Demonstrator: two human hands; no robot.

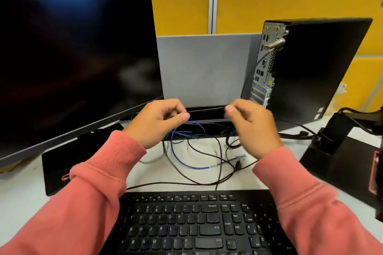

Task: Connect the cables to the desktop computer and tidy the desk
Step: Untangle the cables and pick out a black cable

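Observation:
A black desktop computer (306,72) stands upright at the right with its rear port panel (267,62) turned towards me. My left hand (159,122) and my right hand (252,128) each pinch an end of a stretch of black cable (207,109) held taut between them, above the cable slot at the desk's back. Below the hands a blue cable (186,161) and several loose black cables (207,180) lie tangled on the white desk (22,196).
A large dark monitor (72,64) fills the left side, its black base (62,163) on the desk. A black keyboard (192,223) lies at the front. A black monitor-arm stand (339,147) sits at the right. A grey divider (205,68) and yellow partitions stand behind.

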